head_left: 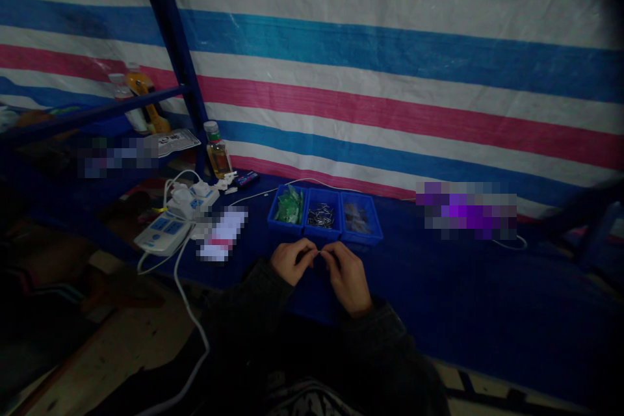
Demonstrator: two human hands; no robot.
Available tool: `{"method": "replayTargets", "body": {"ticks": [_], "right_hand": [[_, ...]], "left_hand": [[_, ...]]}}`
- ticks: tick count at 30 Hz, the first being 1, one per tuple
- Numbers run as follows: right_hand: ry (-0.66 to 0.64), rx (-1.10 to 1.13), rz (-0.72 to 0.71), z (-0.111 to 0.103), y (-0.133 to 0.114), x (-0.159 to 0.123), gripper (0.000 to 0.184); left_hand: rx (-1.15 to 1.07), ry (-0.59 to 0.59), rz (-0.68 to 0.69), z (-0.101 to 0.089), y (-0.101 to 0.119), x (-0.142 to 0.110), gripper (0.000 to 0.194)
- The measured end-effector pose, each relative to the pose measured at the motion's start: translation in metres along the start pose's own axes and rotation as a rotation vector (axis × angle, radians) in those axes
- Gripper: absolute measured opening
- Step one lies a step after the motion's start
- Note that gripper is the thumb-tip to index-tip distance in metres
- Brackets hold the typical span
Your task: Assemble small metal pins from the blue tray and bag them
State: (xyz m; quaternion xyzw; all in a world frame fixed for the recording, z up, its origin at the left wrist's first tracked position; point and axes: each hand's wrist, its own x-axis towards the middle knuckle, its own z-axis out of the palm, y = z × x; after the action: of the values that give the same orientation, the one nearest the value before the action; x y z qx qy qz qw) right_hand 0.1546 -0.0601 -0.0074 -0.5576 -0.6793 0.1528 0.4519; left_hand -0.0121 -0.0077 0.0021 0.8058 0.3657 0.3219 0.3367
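Observation:
My left hand (291,260) and my right hand (348,276) meet over the blue-covered table (463,292), fingertips pinched together on a tiny part too small to name. Both hands are closed in a pinch. Just beyond them stand three small blue bins side by side: the left bin (287,209) holds green pieces, the middle bin (322,214) holds small metal pins, the right bin (359,218) holds dark small parts. A further blue tray (312,302) lies under my hands.
A white power strip (163,233) with cables lies at left, next to a second white strip (195,198). A small bottle of yellow liquid (218,151) stands by a blue rack post (170,32). A striped tarp (390,65) forms the back wall.

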Motion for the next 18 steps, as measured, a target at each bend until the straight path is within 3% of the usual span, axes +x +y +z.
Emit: {"method": "replayTargets", "body": {"ticks": [18], "right_hand": [[-0.004,0.036,0.034,0.0003,-0.0014,0.0,0.014]], "left_hand": [[-0.017,0.014,-0.003,0.0014,-0.0011,0.0006,0.019]]}}
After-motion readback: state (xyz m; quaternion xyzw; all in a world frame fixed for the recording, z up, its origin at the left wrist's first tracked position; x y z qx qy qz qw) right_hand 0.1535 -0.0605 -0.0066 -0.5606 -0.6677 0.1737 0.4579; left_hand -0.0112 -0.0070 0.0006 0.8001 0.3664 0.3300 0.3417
